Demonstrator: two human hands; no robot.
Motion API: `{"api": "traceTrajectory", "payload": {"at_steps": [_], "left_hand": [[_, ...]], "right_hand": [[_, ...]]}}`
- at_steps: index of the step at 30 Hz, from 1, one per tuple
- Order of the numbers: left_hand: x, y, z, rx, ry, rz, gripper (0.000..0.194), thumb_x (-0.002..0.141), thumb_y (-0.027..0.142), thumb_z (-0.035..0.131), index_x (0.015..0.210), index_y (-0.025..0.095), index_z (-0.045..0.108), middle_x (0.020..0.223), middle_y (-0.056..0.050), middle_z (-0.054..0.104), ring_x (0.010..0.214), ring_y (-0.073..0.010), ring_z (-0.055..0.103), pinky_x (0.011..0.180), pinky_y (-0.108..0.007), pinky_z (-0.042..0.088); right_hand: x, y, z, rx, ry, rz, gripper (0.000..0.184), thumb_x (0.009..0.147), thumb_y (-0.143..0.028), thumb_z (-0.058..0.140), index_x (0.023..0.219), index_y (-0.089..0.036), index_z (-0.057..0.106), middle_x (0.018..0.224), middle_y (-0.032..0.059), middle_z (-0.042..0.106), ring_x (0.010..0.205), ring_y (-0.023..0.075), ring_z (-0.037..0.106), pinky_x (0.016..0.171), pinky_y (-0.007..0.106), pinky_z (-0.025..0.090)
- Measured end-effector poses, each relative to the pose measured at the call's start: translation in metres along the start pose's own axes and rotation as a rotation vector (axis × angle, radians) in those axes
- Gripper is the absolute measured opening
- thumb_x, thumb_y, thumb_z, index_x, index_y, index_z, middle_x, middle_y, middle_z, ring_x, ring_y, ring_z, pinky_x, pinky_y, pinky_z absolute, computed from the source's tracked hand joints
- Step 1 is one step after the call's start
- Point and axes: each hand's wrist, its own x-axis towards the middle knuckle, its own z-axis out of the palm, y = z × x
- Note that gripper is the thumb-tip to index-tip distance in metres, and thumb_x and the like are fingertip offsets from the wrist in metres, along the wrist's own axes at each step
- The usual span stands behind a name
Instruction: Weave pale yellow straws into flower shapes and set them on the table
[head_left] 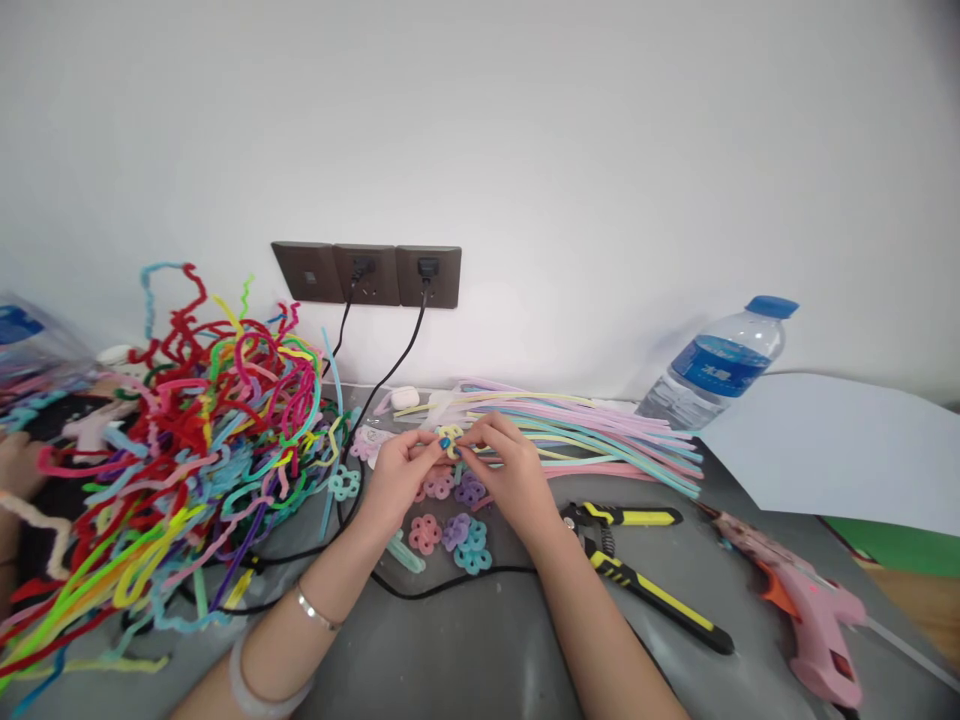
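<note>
Between my two hands is a small yellow pipe-cleaner flower (451,436). My left hand (409,470) pinches its left side, and my right hand (506,462) closes its fingertips on the right side. Below them on the grey table lie finished-looking flowers of the same kind: a pink flower (425,534), a light blue flower (472,547) and purple flowers (470,488). A mint flower (344,483) sits left of my left hand. A bent pale green pipe cleaner (406,552) rests beneath my left wrist. Straight pastel pipe cleaners (600,430) spread out behind my right hand.
A tangled heap of coloured pipe cleaners (217,430) covers the left. To the right are yellow-black pliers (652,590), a pink glue gun (810,610), a water bottle (720,360) and white paper (840,445). Black cables (409,345) run from wall sockets (367,275). Another person's hand (19,470) shows far left.
</note>
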Motion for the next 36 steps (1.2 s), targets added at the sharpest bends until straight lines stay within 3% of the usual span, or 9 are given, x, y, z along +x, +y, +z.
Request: {"api": "traceTrajectory", "payload": {"at_steps": [9, 14, 22, 25, 30, 36], "left_hand": [[0.004, 0.003, -0.007, 0.133, -0.060, -0.011, 0.031, 0.066, 0.043, 0.076, 0.078, 0.016, 0.066, 0.063, -0.002, 0.071, 0.059, -0.0187, 0.066, 0.054, -0.026, 0.050], [0.004, 0.005, -0.009, 0.251, -0.092, 0.101, 0.023, 0.071, 0.036, 0.073, 0.077, 0.015, 0.068, 0.063, -0.003, 0.070, 0.056, -0.0161, 0.064, 0.053, -0.024, 0.047], [0.006, -0.003, -0.010, 0.223, -0.069, 0.109, 0.021, 0.075, 0.037, 0.068, 0.081, 0.017, 0.065, 0.065, -0.003, 0.071, 0.062, -0.0183, 0.067, 0.059, -0.026, 0.052], [0.007, -0.006, -0.008, 0.202, -0.055, 0.138, 0.019, 0.074, 0.033, 0.069, 0.082, 0.017, 0.065, 0.066, -0.003, 0.071, 0.066, -0.0185, 0.068, 0.063, -0.027, 0.054], [0.007, -0.005, -0.003, 0.183, -0.005, 0.216, 0.026, 0.066, 0.025, 0.072, 0.090, 0.015, 0.067, 0.089, -0.008, 0.075, 0.083, -0.0220, 0.070, 0.074, -0.031, 0.055], [0.008, -0.005, -0.001, 0.290, 0.043, 0.291, 0.020, 0.068, 0.025, 0.065, 0.086, 0.015, 0.068, 0.087, -0.008, 0.074, 0.082, -0.0221, 0.069, 0.074, -0.031, 0.054]], "right_hand": [[0.001, -0.004, -0.005, 0.080, -0.170, 0.057, 0.014, 0.084, -0.010, 0.051, 0.080, -0.022, 0.055, 0.083, 0.0035, 0.054, 0.078, 0.0181, 0.053, 0.067, 0.028, 0.045], [0.000, -0.005, -0.005, 0.052, -0.209, 0.016, 0.013, 0.083, -0.009, 0.048, 0.080, -0.021, 0.050, 0.080, 0.0019, 0.051, 0.074, 0.0165, 0.051, 0.068, 0.028, 0.042], [-0.001, 0.003, 0.001, 0.102, -0.112, 0.149, 0.009, 0.082, -0.012, 0.051, 0.081, -0.021, 0.053, 0.076, 0.0002, 0.056, 0.068, 0.0141, 0.055, 0.062, 0.024, 0.044], [-0.001, 0.003, 0.005, 0.083, -0.071, 0.146, 0.011, 0.081, -0.010, 0.051, 0.079, -0.020, 0.055, 0.075, 0.0004, 0.056, 0.067, 0.0138, 0.056, 0.061, 0.023, 0.046], [-0.002, -0.001, 0.011, 0.027, 0.007, 0.146, 0.015, 0.079, -0.007, 0.049, 0.075, -0.021, 0.053, 0.074, 0.0006, 0.056, 0.067, 0.0143, 0.055, 0.062, 0.024, 0.046], [-0.004, -0.003, 0.018, 0.010, 0.023, 0.138, 0.016, 0.078, -0.006, 0.050, 0.072, -0.021, 0.050, 0.074, 0.0011, 0.054, 0.070, 0.0159, 0.053, 0.067, 0.026, 0.045]]}}
